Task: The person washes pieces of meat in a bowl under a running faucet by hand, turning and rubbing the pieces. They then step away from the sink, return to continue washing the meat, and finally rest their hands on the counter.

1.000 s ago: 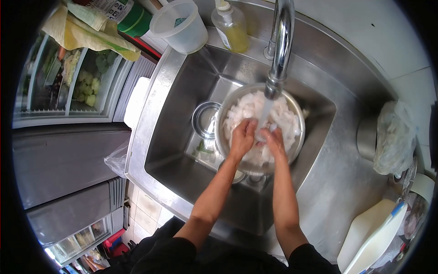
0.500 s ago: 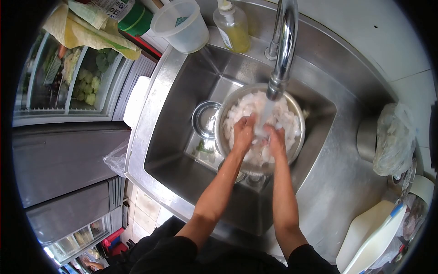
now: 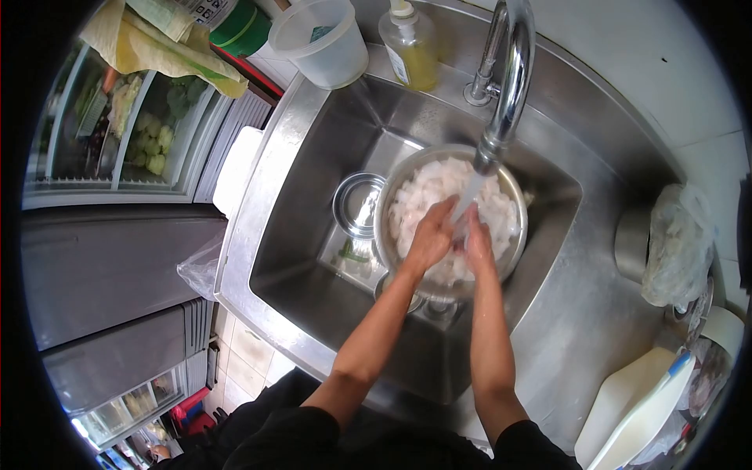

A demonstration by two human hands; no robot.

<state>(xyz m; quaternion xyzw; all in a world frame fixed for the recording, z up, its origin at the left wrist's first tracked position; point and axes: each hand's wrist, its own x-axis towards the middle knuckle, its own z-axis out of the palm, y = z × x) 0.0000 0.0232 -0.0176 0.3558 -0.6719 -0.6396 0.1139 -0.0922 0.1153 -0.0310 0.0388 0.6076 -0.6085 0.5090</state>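
White pieces (image 3: 423,186) fill one bowl (image 3: 380,223); two hands (image 3: 432,238) curve close under one faucet (image 3: 518,82), grip unclear.

Labels on the green-capped container (image 3: 236,30) and pump bottle (image 3: 413,61) cannot be read.

Bowl (image 3: 381,227): here in the sink (image 3: 290,258), nearer its right edge, pieces (image 3: 423,188) inside
Faucet (image 3: 513,86): up at the far edge, spout reaching over the bowl
Dish (image 3: 339,205): down in the sink, just left of the bowl
Tub (image 3: 329,63): over at the far left corner
Pump bottle (image 3: 415,59): far edge, between tub and faucet
Fridge (image 3: 117,266): out beyond the left edge
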